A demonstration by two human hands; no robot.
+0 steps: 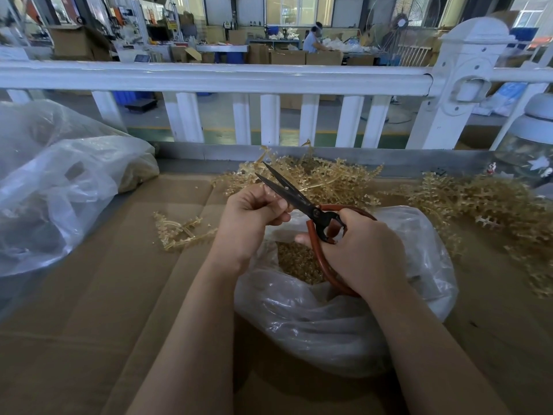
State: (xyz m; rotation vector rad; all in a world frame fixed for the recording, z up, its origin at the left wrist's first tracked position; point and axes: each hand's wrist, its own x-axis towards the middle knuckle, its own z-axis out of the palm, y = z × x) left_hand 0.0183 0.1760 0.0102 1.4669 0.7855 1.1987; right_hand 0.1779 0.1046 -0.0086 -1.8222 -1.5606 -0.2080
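My right hand (362,250) grips the red handles of large scissors (294,196), whose dark blades stand apart and point up and left. My left hand (250,220) is curled just left of the blades, pinching a small clear plastic piece that I can barely make out. Both hands hover over an open clear plastic bag (344,319) that holds small yellowish cut pieces (299,262). A heap of yellowish plastic sprues (323,178) lies behind the hands.
Cardboard (89,295) covers the table. More sprues (493,205) spread at the right, and a few loose ones (179,232) lie left of my left arm. A big clear bag (59,181) sits at the left. A white railing (269,76) runs along the table's far side.
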